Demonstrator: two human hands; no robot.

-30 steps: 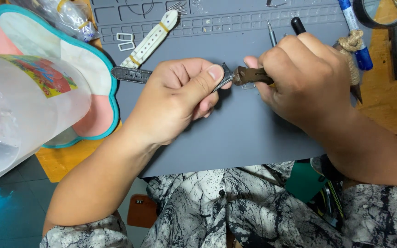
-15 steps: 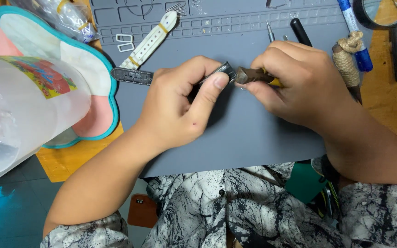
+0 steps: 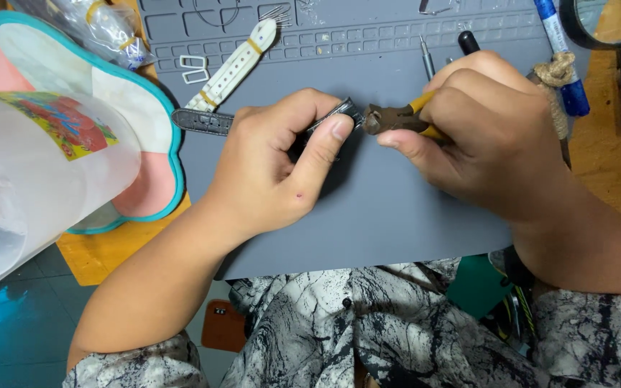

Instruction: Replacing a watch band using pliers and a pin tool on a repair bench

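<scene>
Left hand (image 3: 282,162) clenched around a dark watch strap (image 3: 203,121), thumb pressed near its metal end (image 3: 345,113). Strap's long axis runs roughly left-right across the grey mat (image 3: 397,230), tilted slightly; loose tail points left past the wrist, metal end points right toward the pliers. It is held just above the mat, mid-surface.

Right hand (image 3: 497,129) grasping yellow-handled pliers (image 3: 393,118), nose pointing left, meeting the strap's metal end; whether the nose is biting cannot be told.

White strap (image 3: 235,68) lies diagonally above, apart. Clear plastic jug (image 3: 30,179) at far left.

Versus half a second ago: the pliers' yellow handle shows more, nose and metal end sit closer together; hands barely shifted.
</scene>
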